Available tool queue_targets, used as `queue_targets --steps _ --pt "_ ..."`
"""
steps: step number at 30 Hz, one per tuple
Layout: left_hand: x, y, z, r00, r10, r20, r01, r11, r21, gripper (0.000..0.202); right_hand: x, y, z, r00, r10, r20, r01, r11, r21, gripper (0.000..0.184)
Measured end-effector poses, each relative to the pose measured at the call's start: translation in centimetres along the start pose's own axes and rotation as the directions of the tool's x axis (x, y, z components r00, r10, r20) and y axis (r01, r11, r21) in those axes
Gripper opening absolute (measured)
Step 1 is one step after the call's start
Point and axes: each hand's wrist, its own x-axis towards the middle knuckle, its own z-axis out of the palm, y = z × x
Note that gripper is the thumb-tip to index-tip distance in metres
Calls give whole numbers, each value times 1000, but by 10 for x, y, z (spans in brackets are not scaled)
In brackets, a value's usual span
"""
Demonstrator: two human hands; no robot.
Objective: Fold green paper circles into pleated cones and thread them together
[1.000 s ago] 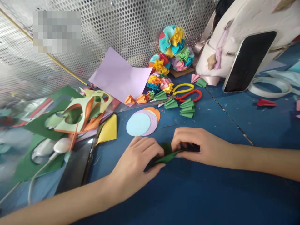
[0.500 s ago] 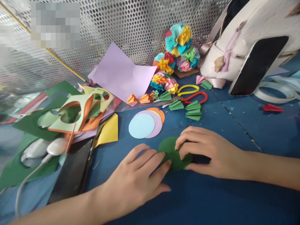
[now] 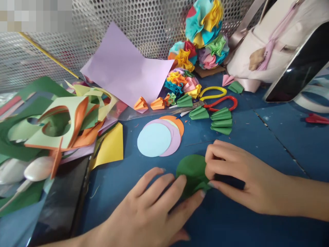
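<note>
A round sheet of dark green paper [image 3: 192, 174] lies on the blue tabletop [image 3: 272, 137], with its right edge curled up. My right hand [image 3: 244, 181] pinches that edge between thumb and fingers, and part of the sheet is hidden inside the grip. My left hand [image 3: 151, 209] lies to the lower left, its spread fingertips touching the sheet's lower edge.
Overlapping pale blue, lilac and orange paper circles [image 3: 154, 139] lie just beyond my hands. Behind them are folded green paper fans [image 3: 221, 120], red-and-yellow-handled scissors [image 3: 218, 101], and paper flower balls [image 3: 203, 24]. Paper scraps [image 3: 51, 127] are piled at left; a phone [image 3: 300, 68] leans on a bag at right.
The green paper, pinched up between both hands a second ago, opened into a flat circle, and now its right edge is curling under my right hand. My hands and view shifted slightly.
</note>
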Motion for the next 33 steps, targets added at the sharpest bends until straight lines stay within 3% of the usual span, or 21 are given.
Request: queue_targets --steps 6,17,29,33 --pt "2 -2 3 1000 -5 28 4 1000 6 59 0 0 0 1000 21 21 -21 1000 -14 10" --pt "0 -4 10 999 -25 39 26 999 -21 49 3 2 6 999 39 9 -38 992 -117 10" --pt "4 -3 8 998 -31 49 32 999 -16 59 3 4 12 1000 -12 -26 5 972 -233 7" --pt "1 -5 3 998 7 60 -6 1000 -4 53 3 3 12 999 -29 -16 23 959 -282 7"
